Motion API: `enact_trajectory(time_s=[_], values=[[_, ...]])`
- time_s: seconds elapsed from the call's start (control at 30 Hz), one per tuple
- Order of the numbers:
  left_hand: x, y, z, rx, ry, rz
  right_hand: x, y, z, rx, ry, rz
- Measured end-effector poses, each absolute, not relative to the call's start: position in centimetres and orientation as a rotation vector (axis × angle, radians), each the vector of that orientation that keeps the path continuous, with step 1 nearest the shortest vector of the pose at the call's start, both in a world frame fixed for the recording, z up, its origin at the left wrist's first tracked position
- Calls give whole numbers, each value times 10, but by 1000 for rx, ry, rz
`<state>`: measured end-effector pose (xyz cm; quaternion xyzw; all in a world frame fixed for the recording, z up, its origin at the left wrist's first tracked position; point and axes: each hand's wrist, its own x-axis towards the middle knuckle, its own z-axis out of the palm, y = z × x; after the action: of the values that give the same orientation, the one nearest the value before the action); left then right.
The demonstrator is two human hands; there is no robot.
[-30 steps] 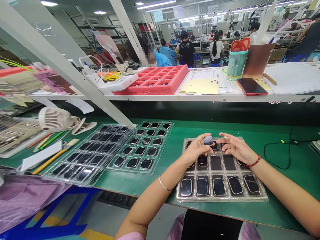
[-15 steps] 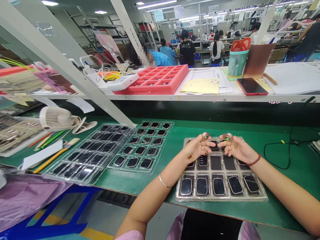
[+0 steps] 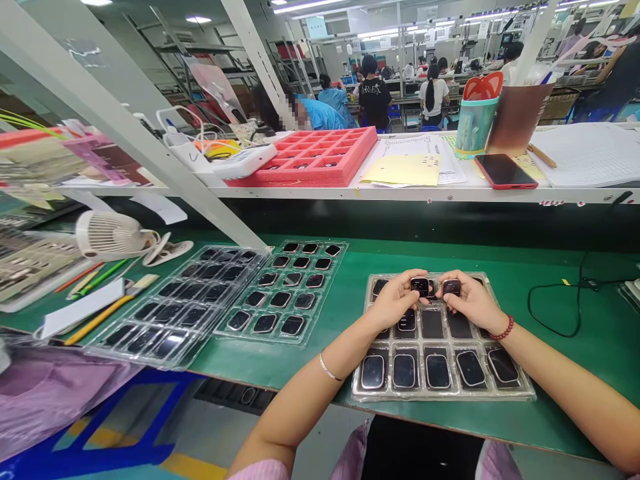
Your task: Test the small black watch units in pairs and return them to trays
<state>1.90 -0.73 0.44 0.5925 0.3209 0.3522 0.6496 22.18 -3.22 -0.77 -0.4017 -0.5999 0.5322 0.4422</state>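
Above the clear plastic tray of dark watch faces (image 3: 443, 395), our left hand (image 3: 399, 298) and right hand (image 3: 469, 298) each pinch a small dark rounded-square watch face, side by side. Beneath lies a green tabletop (image 3: 280, 363); past the white metal shelf (image 3: 395, 194), seated people (image 3: 434, 99) fill a bright workshop.

Upper centre of the frame: the back of a black T-shirt (image 3: 375, 103) bears white capital lettering, which appears to begin "AR"; the remainder is uncertain. Upper right: print on the brown container (image 3: 517, 123) is illegible. Right of centre: characters on the lit screen (image 3: 407, 321) are too small to read.
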Motion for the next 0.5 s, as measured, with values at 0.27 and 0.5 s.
enact_trajectory(time_s=[0.27,0.5], values=[[19,-9,6,1367,775,779,222,-33,-7,-1007,-1568,1258],[19,-12,10,1358,776,778,222,-34,-6,-997,-1587,1216]])
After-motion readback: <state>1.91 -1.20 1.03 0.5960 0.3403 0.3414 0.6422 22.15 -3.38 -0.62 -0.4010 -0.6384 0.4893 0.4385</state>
